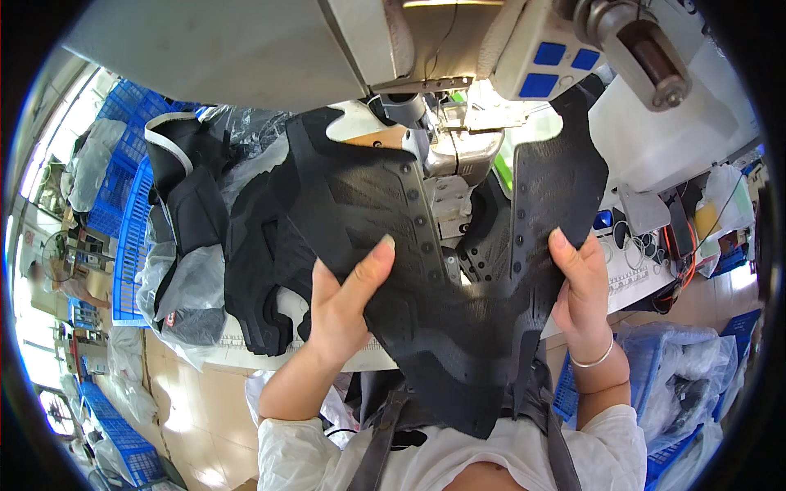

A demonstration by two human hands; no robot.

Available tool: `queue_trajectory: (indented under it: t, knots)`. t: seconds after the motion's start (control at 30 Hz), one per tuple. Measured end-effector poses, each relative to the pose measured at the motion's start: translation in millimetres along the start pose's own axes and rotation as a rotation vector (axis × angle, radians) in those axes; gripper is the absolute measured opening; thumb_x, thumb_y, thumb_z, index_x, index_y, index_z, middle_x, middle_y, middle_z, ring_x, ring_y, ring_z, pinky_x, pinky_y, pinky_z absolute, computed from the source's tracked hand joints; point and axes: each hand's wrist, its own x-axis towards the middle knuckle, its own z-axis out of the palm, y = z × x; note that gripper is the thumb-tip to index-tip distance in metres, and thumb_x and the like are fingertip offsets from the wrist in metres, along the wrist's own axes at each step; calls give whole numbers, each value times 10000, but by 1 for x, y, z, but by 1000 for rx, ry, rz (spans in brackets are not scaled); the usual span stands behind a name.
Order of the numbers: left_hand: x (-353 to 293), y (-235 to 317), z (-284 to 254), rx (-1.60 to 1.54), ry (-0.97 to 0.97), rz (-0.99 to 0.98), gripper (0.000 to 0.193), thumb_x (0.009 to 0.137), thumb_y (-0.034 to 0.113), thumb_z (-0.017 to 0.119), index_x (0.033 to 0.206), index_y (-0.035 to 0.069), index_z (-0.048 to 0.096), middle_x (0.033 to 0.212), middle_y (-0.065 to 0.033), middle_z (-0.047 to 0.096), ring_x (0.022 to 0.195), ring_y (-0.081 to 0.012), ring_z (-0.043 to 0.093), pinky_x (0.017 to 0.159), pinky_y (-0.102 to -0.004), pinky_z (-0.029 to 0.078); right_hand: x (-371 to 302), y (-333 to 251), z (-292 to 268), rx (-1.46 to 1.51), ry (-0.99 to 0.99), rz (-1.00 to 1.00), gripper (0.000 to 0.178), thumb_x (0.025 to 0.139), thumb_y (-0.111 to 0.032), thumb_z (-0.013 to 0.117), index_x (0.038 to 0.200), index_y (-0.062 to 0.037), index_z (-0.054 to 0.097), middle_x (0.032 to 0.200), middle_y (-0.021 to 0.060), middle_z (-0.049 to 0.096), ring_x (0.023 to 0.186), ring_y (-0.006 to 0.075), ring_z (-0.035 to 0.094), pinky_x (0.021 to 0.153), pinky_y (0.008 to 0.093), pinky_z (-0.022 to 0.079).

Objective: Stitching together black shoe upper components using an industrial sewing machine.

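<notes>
A black moulded panel (454, 327), U-shaped with two upright arms and a pointed lower end, is spread between my hands in front of a sewing machine (246, 49). Along its inner edges run rows of small round dots. My left hand (348, 303) grips the panel's left side, thumb on the face and the other fingers hidden behind. On the opposite side my right hand (581, 278) holds it the same way. Behind the gap between the arms shows the machine's metal bed (454, 159); the needle area is partly hidden by the machine head.
Similar black pieces (262, 278) lie piled on the table at left, beside a blue basket (131, 270) with plastic wrapping. Cords and small items (634, 245) sit on the table at right. Below right stands a blue crate (655, 368) of bagged goods. A thread spool (651, 57) hangs upper right.
</notes>
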Motion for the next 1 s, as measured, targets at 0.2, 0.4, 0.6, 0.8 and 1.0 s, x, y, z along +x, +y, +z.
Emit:
queue_trajectory:
  t: [0.2, 0.4, 0.6, 0.8, 1.0]
  knots:
    - [24, 14, 10, -30, -123, -36, 254, 850, 50, 476, 1071, -74, 492, 937, -154, 606, 782, -229, 631, 687, -334, 539, 11, -19, 9, 198, -123, 85, 362, 844, -71, 505, 1167, 57, 404, 1089, 155, 545, 963, 208, 571, 829, 325, 479]
    - [27, 9, 12, 46, -99, 20, 238, 850, 48, 488, 1058, -66, 505, 926, -151, 610, 770, -221, 634, 675, -326, 541, 9, -13, 10, 91, -111, -23, 426, 790, -33, 479, 1187, 67, 362, 1013, 195, 569, 893, 208, 606, 803, 310, 500]
    - [31, 8, 7, 82, -130, 43, 220, 858, 69, 519, 1057, -27, 515, 946, -104, 601, 805, -171, 602, 709, -289, 501, 15, -10, 10, -11, -55, -38, 429, 793, -16, 470, 1191, 55, 328, 985, 166, 567, 858, 202, 608, 765, 304, 516]
    - [31, 11, 6, 92, -143, 19, 219, 859, 92, 554, 1055, 1, 521, 968, -58, 592, 834, -126, 569, 747, -259, 458, 13, -6, 6, -67, -12, -70, 442, 796, -51, 508, 1195, 47, 344, 1033, 163, 556, 855, 198, 607, 770, 297, 505]
    - [35, 14, 3, 217, -143, 50, 178, 859, 103, 559, 1002, -3, 558, 915, -41, 600, 817, -97, 552, 721, -242, 451, -3, -4, 7, -91, -78, -125, 517, 808, -57, 580, 1247, 30, 322, 1134, 118, 513, 1018, 173, 511, 904, 294, 383]
